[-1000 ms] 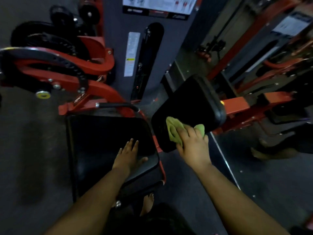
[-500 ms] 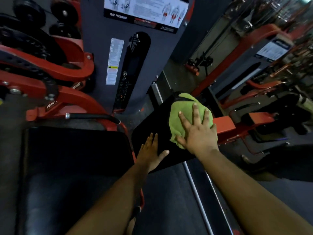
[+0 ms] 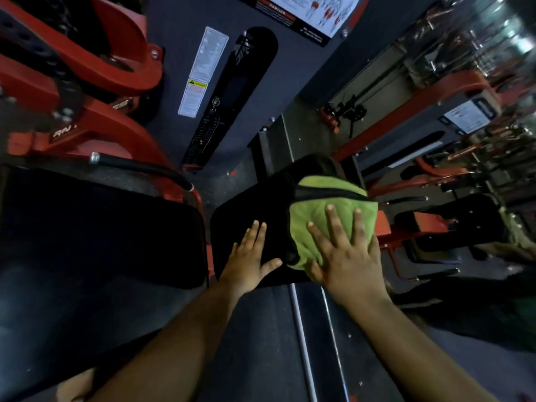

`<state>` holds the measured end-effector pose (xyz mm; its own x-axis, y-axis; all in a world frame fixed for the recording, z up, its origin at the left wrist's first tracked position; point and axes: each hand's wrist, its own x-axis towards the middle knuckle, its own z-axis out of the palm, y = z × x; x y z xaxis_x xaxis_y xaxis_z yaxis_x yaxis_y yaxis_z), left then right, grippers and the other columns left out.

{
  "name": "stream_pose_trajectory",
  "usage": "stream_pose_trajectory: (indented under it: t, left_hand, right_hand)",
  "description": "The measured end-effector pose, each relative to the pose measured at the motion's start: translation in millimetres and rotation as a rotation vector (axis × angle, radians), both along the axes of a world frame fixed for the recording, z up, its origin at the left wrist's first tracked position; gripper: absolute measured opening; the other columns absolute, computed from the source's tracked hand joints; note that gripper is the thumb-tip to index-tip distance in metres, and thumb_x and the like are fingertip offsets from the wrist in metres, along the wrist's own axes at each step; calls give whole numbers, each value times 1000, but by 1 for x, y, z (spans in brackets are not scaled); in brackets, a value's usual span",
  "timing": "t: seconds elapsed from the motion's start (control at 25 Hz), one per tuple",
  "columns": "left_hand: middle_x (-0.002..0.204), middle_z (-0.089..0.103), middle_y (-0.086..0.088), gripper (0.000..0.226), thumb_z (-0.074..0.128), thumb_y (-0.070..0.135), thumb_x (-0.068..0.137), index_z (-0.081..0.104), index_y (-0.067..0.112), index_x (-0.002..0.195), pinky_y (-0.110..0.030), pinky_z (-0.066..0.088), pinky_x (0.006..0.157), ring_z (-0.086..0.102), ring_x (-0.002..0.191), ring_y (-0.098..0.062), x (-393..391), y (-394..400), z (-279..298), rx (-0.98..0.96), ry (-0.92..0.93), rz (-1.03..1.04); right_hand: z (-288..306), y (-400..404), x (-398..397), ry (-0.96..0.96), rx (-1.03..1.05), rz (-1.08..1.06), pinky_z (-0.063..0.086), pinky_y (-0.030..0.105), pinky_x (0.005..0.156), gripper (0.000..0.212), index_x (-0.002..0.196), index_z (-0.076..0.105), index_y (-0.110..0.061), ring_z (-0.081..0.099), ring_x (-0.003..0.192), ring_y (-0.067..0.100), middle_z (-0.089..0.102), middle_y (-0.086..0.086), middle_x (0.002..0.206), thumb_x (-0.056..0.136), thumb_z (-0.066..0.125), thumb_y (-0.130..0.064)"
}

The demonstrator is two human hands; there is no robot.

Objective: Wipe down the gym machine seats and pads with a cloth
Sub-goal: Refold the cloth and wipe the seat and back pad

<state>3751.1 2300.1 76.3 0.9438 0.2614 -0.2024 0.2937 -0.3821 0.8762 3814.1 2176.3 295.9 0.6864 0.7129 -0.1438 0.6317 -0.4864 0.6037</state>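
A green cloth (image 3: pixel 322 216) lies spread over the right half of a black machine pad (image 3: pixel 255 210) at the centre. My right hand (image 3: pixel 345 256) presses flat on the cloth with straight, spread fingers. My left hand (image 3: pixel 249 256) rests flat on the pad's bare left part, fingers straight and thumb out. A larger black seat (image 3: pixel 95 236) lies to the left, with neither hand touching it.
Red machine arms (image 3: pixel 87 91) and a black handle bar (image 3: pixel 139 169) stand at the upper left. A grey weight-stack housing (image 3: pixel 240 97) with labels rises behind the pad. More red machines (image 3: pixel 435 117) crowd the right. Metal floor rails (image 3: pixel 301 343) run under my arms.
My right hand carried the cloth from the pad's near end up over its far right part and spread flat. My left hand left the seat and now rests on the pad.
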Motion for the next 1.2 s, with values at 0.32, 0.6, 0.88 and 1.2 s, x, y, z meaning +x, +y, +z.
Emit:
stream_pose_trajectory:
  t: [0.32,0.6,0.88,1.2]
  left_hand:
    - [167,-21,7,103,43,83,84,-15,39,157,-57,15,123,-10,155,-18,-9,-4,-46,-146,-24,94]
    - [166,-25,8,104,44,84,82,-19,44,155,-59,18,121,-6,156,-21,-14,-2,-38,-195,50,47]
    - [167,-21,7,102,42,83,84,-16,40,157,-55,19,122,-2,156,-21,-24,-8,-69,-192,69,92]
    - [169,-13,4,102,36,85,83,-11,37,159,-53,19,121,2,156,-24,-39,-26,-117,-175,73,150]
  right_hand:
    - [-16,143,73,-106,-300,-54,14,80,107,86,158,-2,-43,-14,147,54,-16,6,168,87,29,-81]
    - [-13,58,7,-51,-457,126,-1,77,110,83,159,-5,-37,-22,149,44,-20,7,166,91,23,-75]
    - [-39,79,20,-67,-540,205,-15,82,101,88,158,-5,-42,-22,150,42,-20,5,167,86,24,-83]
    - [-93,135,34,-78,-630,182,-6,82,103,84,159,-3,-39,-16,150,46,-16,7,168,88,17,-80]
